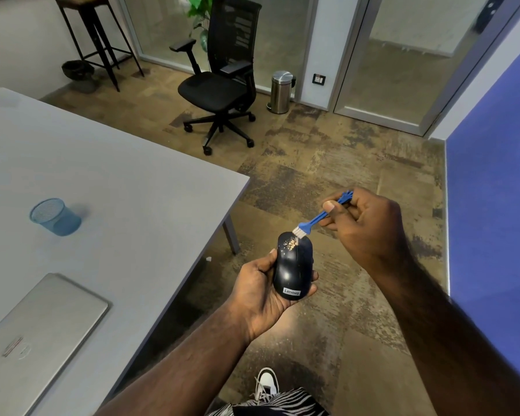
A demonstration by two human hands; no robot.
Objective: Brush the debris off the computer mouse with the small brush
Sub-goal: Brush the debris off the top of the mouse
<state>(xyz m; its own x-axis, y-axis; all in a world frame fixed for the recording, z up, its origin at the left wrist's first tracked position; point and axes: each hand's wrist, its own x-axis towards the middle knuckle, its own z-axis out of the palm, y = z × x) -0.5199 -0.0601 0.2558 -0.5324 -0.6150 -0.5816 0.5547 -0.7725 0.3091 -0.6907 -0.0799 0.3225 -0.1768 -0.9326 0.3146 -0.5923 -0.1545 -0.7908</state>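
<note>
- The right hand [364, 226] pinches the blue handle of the brush [318, 216] between thumb and curled fingers, the handle's far end poking out past the knuckles.
- The brush slants down to the left; its white bristles touch the front end of the mouse [293, 265], beside a patch of tan debris [290, 244].
- The left hand [261, 295] cradles the mouse palm up, thumb along its left side and fingers wrapped under to the right edge, label end toward the wrist.
- Both forearms reach forward from the lower edge, the right one crossing in from the right, wrist bent inward.
- The mouse is held over the floor, just off the corner of the table [132, 175].
- On the table sit a closed laptop [39, 328] and a blue mesh cup [54, 216], well apart.
</note>
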